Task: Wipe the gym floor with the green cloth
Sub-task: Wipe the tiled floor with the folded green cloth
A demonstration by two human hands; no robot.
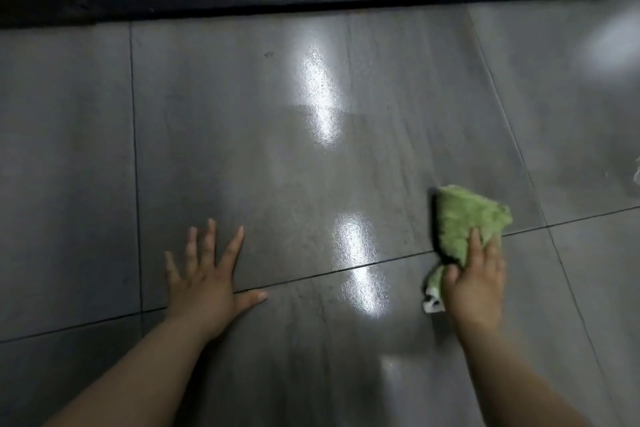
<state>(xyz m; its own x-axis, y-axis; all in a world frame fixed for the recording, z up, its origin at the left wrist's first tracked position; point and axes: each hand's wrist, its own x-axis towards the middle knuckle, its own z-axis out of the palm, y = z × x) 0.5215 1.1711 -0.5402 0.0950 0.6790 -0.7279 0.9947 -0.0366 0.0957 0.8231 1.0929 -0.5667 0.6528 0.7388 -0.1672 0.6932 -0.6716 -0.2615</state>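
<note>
- Two hands were down: the right hand [474, 277] clutched the green cloth [464, 215], pressing it onto the gym floor [242, 114] at a tile joint.
- The left hand [204, 274] lay splayed flat (a brace, I'd say).
- Mid-wipe; the next stroke wanted steady pressure leftward, I judged.

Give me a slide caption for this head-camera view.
Right hand holds a green cloth on glossy grey floor tiles while the left hand rests flat, fingers spread.
</note>
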